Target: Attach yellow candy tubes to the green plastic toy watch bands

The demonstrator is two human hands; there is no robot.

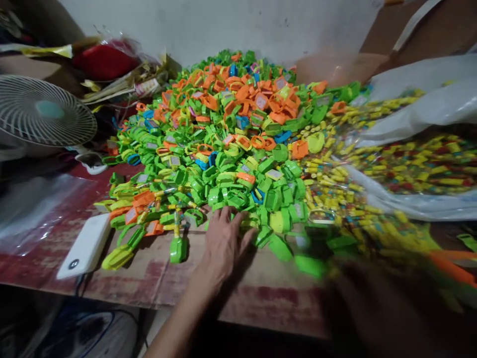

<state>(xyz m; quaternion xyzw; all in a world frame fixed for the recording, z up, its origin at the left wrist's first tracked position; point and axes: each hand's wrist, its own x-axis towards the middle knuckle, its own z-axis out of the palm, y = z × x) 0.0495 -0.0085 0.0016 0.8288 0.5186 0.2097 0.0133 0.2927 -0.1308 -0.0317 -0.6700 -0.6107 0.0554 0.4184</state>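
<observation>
A large heap of plastic toy watches [223, 134], mostly green with orange, blue and yellow ones, covers the table. My left hand [222, 242] lies at its front edge, fingers apart and touching the nearest green pieces. No held thing shows in it. My right hand [368, 293] is dark and smeared by motion at the lower right; its fingers cannot be made out. Close to it lies a blurred green watch [311, 266]. Small yellow tubes [328, 191] with coloured bits inside spread along the heap's right side.
A white plastic bag [413, 117] on the right spills more yellow tubes. To the left are a white power bank [85, 246] with a cable, a clear plastic sheet [33, 214] and a fan [46, 110]. A wall [231, 25] stands behind the heap.
</observation>
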